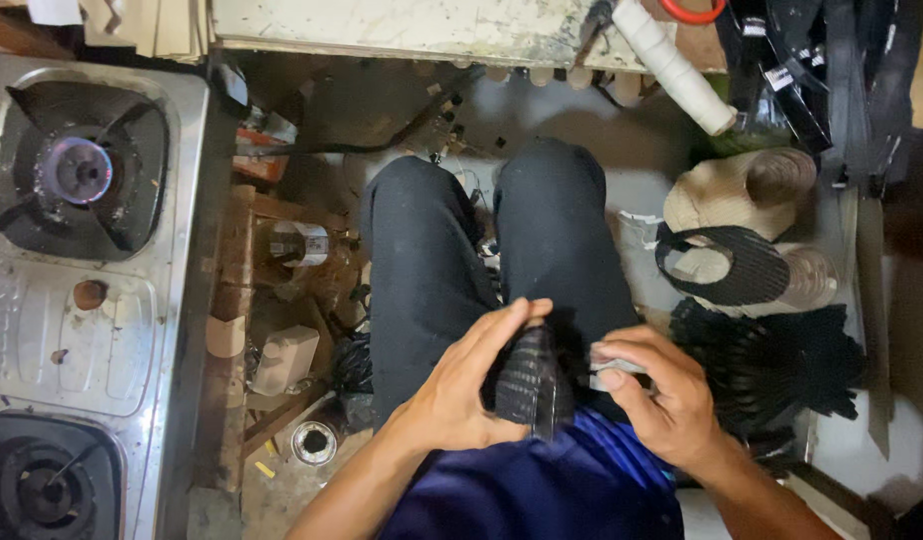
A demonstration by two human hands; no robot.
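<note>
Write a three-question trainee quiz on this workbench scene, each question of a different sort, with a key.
1. True or false: the burner at the far end of the gas stove is lit.
2. What does the left hand hold? A) a white roll B) a black ribbed strap piece C) a red ring
3. Fill in: the stack of soles lies on the person's ____ side.

Key
1. True: a bluish flame shows at its centre.
2. B: the black ribbed strap piece sits over the lap, with the right hand pinching a small pale thing beside it.
3. Right.
</note>
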